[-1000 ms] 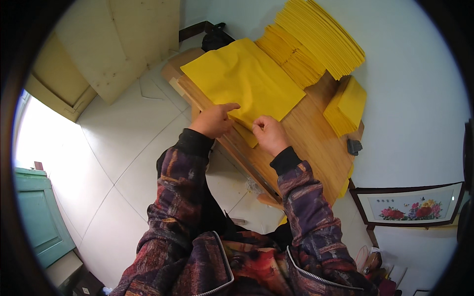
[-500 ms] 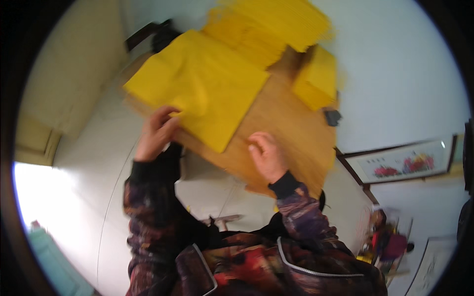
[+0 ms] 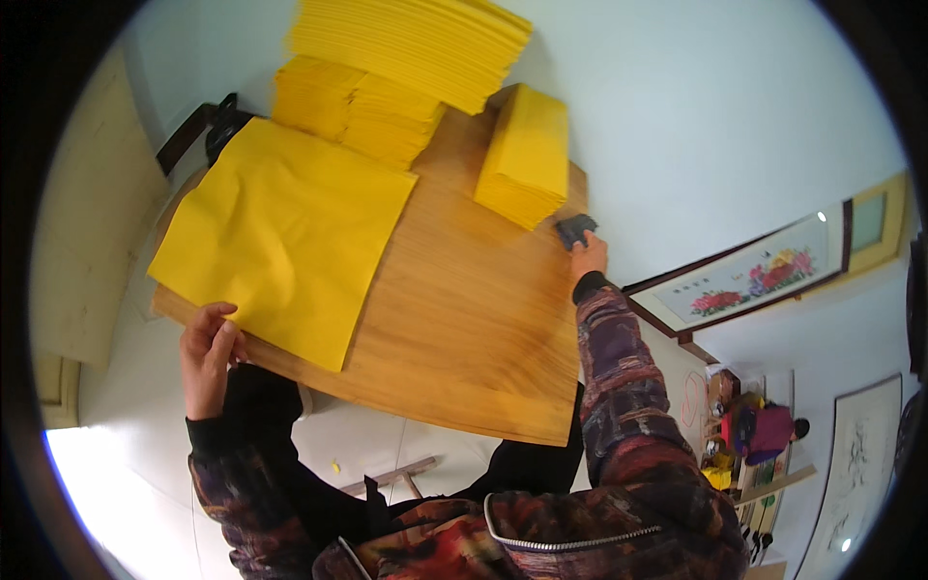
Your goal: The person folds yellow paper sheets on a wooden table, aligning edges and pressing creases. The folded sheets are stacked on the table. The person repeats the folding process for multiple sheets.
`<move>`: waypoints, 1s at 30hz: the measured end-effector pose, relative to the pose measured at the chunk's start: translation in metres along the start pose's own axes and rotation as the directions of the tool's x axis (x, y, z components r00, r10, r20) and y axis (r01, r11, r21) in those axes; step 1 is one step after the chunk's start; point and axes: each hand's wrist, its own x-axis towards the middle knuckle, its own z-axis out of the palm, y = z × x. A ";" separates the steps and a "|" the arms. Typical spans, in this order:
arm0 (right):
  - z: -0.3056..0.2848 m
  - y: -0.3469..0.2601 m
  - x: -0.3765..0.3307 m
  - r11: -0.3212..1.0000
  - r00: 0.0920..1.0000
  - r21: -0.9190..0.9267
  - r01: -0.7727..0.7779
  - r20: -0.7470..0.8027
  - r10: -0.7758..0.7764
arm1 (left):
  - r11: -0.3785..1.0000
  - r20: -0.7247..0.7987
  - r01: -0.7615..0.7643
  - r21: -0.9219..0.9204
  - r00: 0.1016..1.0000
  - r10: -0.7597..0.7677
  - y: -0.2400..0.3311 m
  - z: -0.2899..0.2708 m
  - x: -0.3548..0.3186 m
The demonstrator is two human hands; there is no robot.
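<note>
Since the earlier frame, right hand [image 3: 587, 257] has moved across the wooden table [image 3: 464, 319], grasping a small dark block [image 3: 574, 230]; left hand [image 3: 208, 353], half-curled, touches the large yellow paper sheet [image 3: 285, 232].

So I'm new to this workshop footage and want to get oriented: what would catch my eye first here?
The bright yellow paper: a large sheet lies flat on the left part of the wooden table, with tall stacks of yellow sheets at the far edge and a smaller block beside them. The left hand rests at the table's near-left edge by the sheet, while the right hand reaches a small dark object at the right edge.
</note>
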 end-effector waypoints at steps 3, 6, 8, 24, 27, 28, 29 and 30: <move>0.028 0.032 0.024 0.981 0.985 -0.121 0.153 0.104 -0.141 | 0.997 0.012 0.035 -0.064 0.999 -0.035 0.004 -0.002 -0.002; 0.041 0.047 0.033 0.959 0.966 -0.125 0.255 -0.019 -0.259 | 0.997 0.003 0.075 -0.025 0.997 -0.075 0.005 -0.003 -0.005; 0.035 0.049 0.041 0.976 0.983 -0.121 0.179 0.046 -0.175 | 0.994 0.012 0.064 -0.088 0.998 -0.063 0.006 -0.003 -0.007; -0.057 -0.301 -0.199 0.386 0.310 0.515 0.765 0.231 -0.922 | 0.998 -0.003 0.003 0.061 1.000 -0.003 0.006 0.001 -0.004; -0.058 -0.317 -0.198 0.338 0.243 0.493 0.801 0.249 -0.938 | 0.987 -0.020 -0.041 0.156 0.999 0.045 0.003 -0.002 -0.006; -0.057 -0.317 -0.198 0.329 0.232 0.492 0.806 0.249 -0.940 | 0.973 -0.021 -0.029 0.227 0.999 0.034 0.001 -0.005 -0.007; -0.055 -0.316 -0.197 0.344 0.228 0.487 0.803 0.282 -0.932 | 0.954 -0.019 -0.015 0.300 1.000 0.021 0.000 -0.005 -0.009; -0.053 -0.315 -0.198 0.319 0.220 0.510 0.799 0.247 -0.944 | 0.946 -0.029 -0.039 0.322 0.998 0.051 -0.002 -0.005 -0.009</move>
